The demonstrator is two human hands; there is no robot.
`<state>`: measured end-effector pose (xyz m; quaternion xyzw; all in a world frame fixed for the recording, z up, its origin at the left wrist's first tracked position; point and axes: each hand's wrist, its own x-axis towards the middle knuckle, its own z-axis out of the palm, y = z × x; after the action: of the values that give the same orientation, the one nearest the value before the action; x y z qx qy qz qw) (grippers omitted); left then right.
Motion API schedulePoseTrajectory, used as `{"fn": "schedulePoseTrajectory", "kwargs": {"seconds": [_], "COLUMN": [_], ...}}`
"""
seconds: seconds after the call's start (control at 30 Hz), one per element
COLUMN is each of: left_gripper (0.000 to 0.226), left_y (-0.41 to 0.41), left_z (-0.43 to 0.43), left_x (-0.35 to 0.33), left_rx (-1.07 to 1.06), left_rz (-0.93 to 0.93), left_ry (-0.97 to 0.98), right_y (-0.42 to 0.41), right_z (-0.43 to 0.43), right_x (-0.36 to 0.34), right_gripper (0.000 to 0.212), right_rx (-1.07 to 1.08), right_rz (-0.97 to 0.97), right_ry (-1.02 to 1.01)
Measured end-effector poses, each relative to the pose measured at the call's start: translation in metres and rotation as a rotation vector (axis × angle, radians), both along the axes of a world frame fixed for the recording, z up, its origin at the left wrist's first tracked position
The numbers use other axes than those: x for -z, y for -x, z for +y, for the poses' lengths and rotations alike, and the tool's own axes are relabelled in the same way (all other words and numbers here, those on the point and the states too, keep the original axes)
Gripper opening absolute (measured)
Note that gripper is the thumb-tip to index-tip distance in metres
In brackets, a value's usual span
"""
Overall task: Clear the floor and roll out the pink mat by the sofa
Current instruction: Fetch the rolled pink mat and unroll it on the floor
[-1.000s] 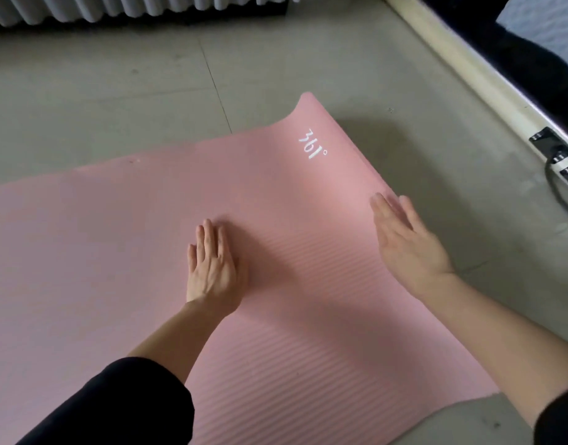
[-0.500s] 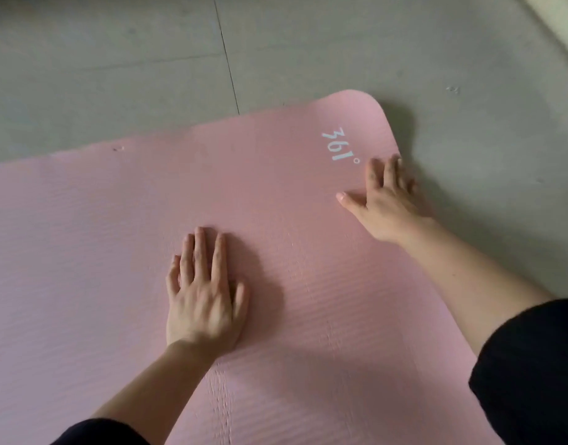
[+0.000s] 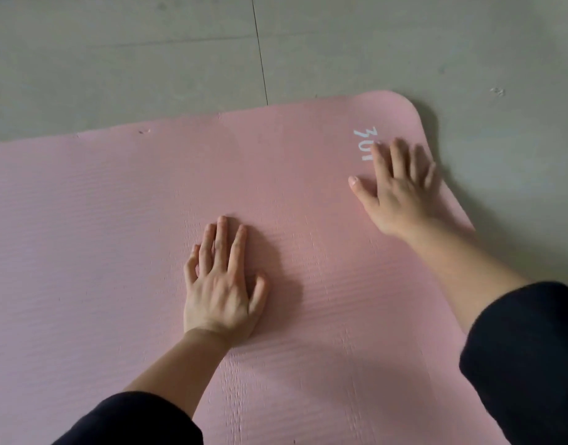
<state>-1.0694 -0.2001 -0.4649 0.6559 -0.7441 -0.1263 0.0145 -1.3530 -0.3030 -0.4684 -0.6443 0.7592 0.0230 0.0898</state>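
The pink mat point(image 3: 122, 252) lies unrolled and flat on the grey tiled floor point(image 3: 115, 59), its rounded far-right corner in view and its left and near portions running out of frame. The left hand point(image 3: 220, 284) rests palm-down near the middle of the visible mat, fingers extended and slightly spread, grasping nothing. The right hand point(image 3: 401, 191) lies palm-down close to the rounded corner, fingers splayed and flat, likewise grasping nothing; its fingertips point(image 3: 377, 149) partly cover the white printed logo point(image 3: 364, 138) (only some characters remain legible). Both forearms are bare, with black sleeves point(image 3: 526, 364) pushed up toward the elbows. A shadow falls on the floor along the mat's right edge. A dark tile joint point(image 3: 260, 49) runs across the floor beyond the mat's far edge. A small nick point(image 3: 144, 131) marks the mat near that far edge.
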Motion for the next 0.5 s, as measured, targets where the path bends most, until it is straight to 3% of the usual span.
{"fn": "schedulePoseTrajectory", "kwargs": {"seconds": [0.33, 0.5], "left_gripper": [0.076, 0.077], "left_y": [-0.008, -0.025], "left_z": [-0.008, -0.016], "left_x": [0.006, 0.001], "left_rx": [0.009, 0.057], "left_rz": [0.124, 0.149], "left_ry": [-0.042, -0.246], "right_y": [0.006, 0.011], "right_z": [0.2, 0.286], "right_x": [-0.012, -0.018], "right_gripper": [0.081, 0.085], "right_rx": [0.081, 0.21], "right_rz": [0.062, -0.002], "right_ry": [-0.036, -0.106]}}
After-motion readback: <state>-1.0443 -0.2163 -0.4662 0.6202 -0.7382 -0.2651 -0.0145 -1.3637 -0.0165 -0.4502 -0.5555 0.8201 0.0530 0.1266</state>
